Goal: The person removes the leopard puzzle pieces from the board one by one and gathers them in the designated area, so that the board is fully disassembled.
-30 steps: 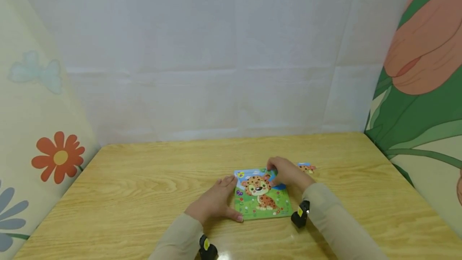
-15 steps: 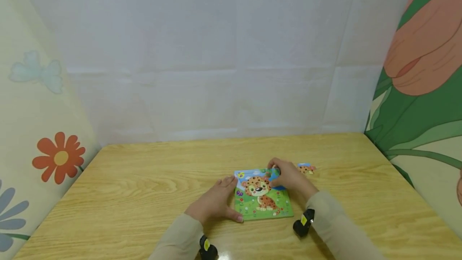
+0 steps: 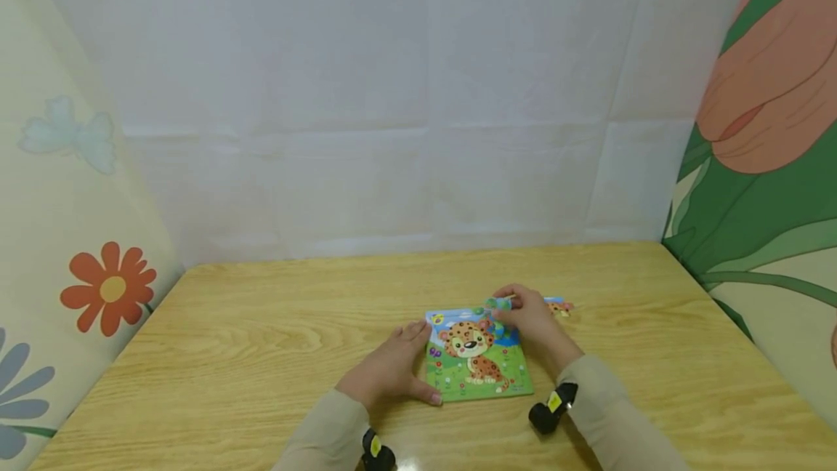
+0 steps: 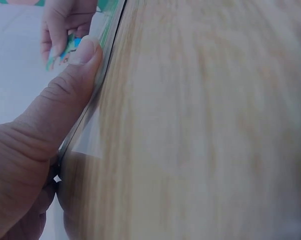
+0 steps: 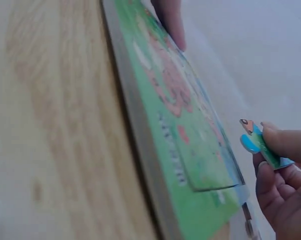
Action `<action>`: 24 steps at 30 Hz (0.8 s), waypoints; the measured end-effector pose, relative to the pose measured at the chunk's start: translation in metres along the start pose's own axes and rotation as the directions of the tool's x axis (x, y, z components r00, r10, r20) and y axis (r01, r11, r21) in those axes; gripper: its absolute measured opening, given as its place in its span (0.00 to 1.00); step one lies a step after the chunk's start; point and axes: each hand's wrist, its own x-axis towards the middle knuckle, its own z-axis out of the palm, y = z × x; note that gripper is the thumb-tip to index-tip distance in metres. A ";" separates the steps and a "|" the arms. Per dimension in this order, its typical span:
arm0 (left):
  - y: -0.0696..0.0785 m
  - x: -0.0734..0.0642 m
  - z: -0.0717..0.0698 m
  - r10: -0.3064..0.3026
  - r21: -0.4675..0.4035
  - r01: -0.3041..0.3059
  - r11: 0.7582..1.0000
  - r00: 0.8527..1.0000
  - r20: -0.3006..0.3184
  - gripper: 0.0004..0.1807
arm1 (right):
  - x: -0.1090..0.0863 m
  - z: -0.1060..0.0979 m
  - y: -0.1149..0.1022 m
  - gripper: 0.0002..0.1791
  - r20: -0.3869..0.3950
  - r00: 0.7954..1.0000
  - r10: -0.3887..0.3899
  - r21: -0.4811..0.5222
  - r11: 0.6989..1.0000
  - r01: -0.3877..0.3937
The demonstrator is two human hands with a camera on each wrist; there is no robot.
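Observation:
A square picture puzzle (image 3: 477, 362) with a spotted leopard cub on green grass lies flat on the table. My left hand (image 3: 395, 360) rests along its left side, thumb near the front left corner and fingers by the back left corner. In the left wrist view the straight thumb (image 4: 85, 55) presses against the board's edge. Over the back right corner, my right hand (image 3: 532, 320) pinches a small puzzle piece (image 5: 263, 146) between thumb and fingers. Green, blue and a bit of spotted orange show on the piece, which is tilted up above the board.
Behind the right hand lies loose puzzle material (image 3: 560, 307) with orange spots and blue, partly covered by the hand. The wooden table (image 3: 261, 340) ends at a white cloth backdrop (image 3: 366, 166). Flower-printed panels (image 3: 107, 289) stand at both sides.
The right hand has shifted slightly right at the puzzle's back right corner, and the pinched piece has tilted up into view. The left hand stays in place.

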 end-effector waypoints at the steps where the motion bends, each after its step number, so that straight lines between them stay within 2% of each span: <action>1: 0.000 0.000 0.000 -0.003 -0.001 0.003 1.000 1.000 0.003 0.64 | 0.000 -0.001 0.000 0.15 -0.009 1.000 0.013 0.044 0.999 -0.013; 5: 0.000 0.000 0.000 -0.010 -0.003 0.010 1.000 1.000 0.010 0.64 | 0.001 -0.006 -0.003 0.14 -0.027 1.000 0.000 0.089 0.996 0.003; 10: 0.000 0.001 0.001 -0.002 0.005 0.002 1.000 1.000 0.005 0.64 | 0.000 -0.015 -0.008 0.16 -0.042 0.998 -0.042 0.036 0.998 0.044; 13: 0.000 0.001 0.001 -0.003 0.011 0.002 1.000 1.000 0.005 0.64 | -0.003 -0.020 -0.009 0.17 -0.059 0.997 -0.048 0.050 0.997 0.051; 24: -0.002 0.002 0.002 -0.007 0.003 0.007 1.000 1.000 0.009 0.64 | -0.005 -0.045 0.000 0.21 -0.173 0.985 -0.015 0.116 0.993 0.035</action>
